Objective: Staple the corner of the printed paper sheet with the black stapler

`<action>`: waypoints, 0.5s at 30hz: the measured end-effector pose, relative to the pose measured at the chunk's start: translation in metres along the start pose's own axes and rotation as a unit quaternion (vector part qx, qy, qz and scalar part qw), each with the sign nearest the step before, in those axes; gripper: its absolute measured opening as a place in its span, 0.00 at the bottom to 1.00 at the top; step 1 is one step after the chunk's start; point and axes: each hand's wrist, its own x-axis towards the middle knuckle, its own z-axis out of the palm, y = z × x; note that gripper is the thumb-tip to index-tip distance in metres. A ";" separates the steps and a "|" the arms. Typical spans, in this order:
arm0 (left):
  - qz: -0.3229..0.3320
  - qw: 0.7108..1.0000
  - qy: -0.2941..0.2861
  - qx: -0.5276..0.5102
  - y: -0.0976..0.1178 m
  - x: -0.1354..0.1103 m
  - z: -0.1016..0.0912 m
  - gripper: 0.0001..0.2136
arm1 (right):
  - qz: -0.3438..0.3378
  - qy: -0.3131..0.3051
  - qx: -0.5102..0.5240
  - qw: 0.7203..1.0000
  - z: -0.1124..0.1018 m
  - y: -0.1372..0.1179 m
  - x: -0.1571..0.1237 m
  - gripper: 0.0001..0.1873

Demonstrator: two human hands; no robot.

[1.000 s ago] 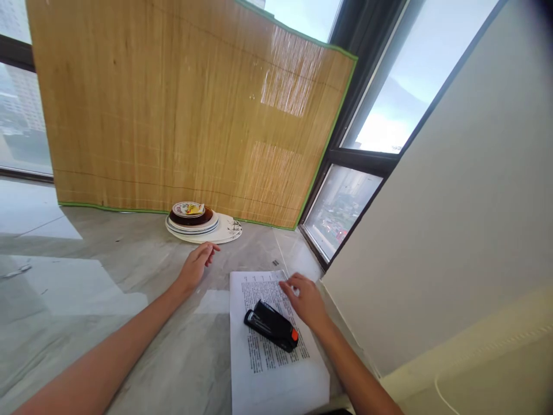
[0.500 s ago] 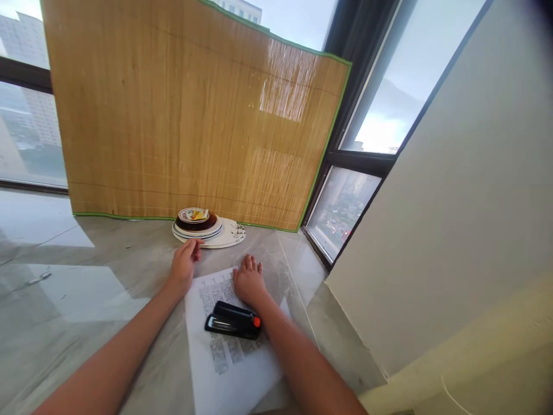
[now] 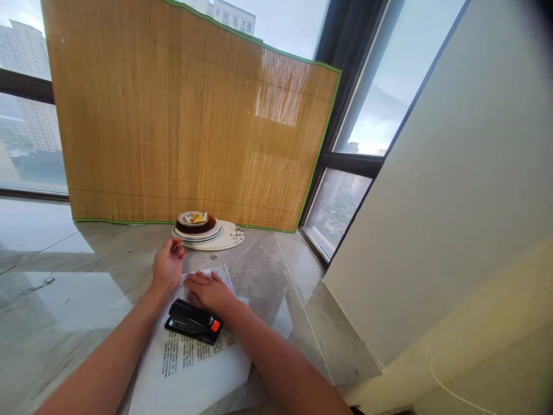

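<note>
Printed sheets of paper (image 3: pixel 194 383) lie at a slant on the grey stone surface. My right hand (image 3: pixel 211 293) rests palm down on their upper part, fingers stretched toward the left. On the print, just below that hand, lies a black stapler (image 3: pixel 193 323) with an orange-red patch at its right end. My left hand (image 3: pixel 168 265) is raised beside the papers' upper left edge, its fingers curled together; whether anything small is between them I cannot make out. Just beyond it sits a stack of plates (image 3: pixel 199 235), topped by a small patterned dish (image 3: pixel 190 218).
A bamboo mat (image 3: pixel 173 127) with green edging stands against the window behind the plates. A tiny grey piece (image 3: pixel 213 257) lies near the papers' top edge. To the right rises a white wall (image 3: pixel 453 202); a thin cord (image 3: pixel 444 383) hangs at lower right.
The papers and stapler have shifted left and turned. My right hand has moved left across the sheets, and my left hand has drawn left, away from the plates.
</note>
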 end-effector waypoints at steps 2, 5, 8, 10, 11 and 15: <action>0.003 0.999 -0.021 0.029 -0.003 -0.002 0.002 0.14 | 0.027 0.005 0.008 1.000 -0.005 0.004 -0.018 0.24; -0.004 0.993 -0.066 0.097 -0.009 -0.008 0.004 0.12 | 0.080 -0.003 0.018 0.997 -0.020 0.019 -0.051 0.24; 0.035 0.952 -0.173 0.249 -0.017 -0.017 0.005 0.08 | 0.127 -0.014 0.025 0.992 -0.035 0.041 -0.083 0.26; 0.118 0.853 -0.283 0.422 -0.025 -0.024 0.003 0.10 | 0.140 -0.017 0.030 0.989 -0.041 0.054 -0.097 0.26; 0.154 0.783 -0.330 0.505 -0.030 -0.027 0.002 0.13 | 0.144 -0.014 0.033 0.989 -0.042 0.059 -0.101 0.26; 0.159 0.619 -0.387 0.665 -0.042 -0.035 -0.002 0.22 | 0.152 0.016 0.052 0.987 -0.035 0.065 -0.104 0.25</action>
